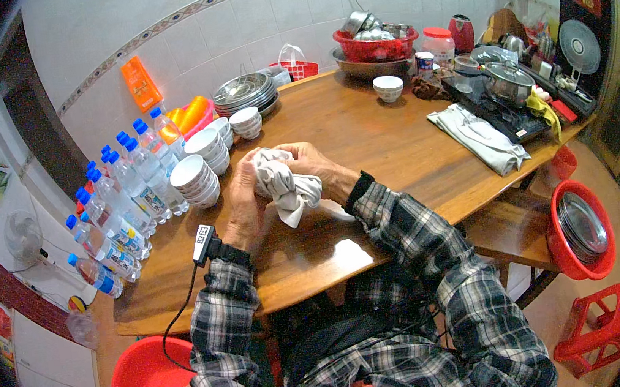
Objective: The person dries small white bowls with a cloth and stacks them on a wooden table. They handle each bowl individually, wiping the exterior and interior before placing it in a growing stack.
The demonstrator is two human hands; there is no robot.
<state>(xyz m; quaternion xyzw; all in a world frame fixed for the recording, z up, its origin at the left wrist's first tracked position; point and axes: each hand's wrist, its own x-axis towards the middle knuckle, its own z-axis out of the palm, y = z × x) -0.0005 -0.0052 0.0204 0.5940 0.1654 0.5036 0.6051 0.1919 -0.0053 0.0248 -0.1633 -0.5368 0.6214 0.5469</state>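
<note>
Both hands meet over the wooden table (375, 157), with a crumpled white cloth (286, 187) between them. My left hand (245, 201) grips the cloth from its left side. My right hand (315, 164) holds it from the upper right, fingers bent over it. Part of the cloth hangs below the fingers; whether something is wrapped inside cannot be seen. Just left of my left hand stand stacks of patterned white bowls (193, 178), with more stacked bowls (246, 121) behind. A single such bowl (388, 88) is farther back on the right.
Several plastic bottles (117, 215) line the table's left side. Metal plates (246, 93) are piled at the back, near a red basin (376, 42) of metalware. A folded cloth (478, 137) lies beside a cooker with a pot (508, 82). Red basins (148, 384) and a red stool (606, 326) are below.
</note>
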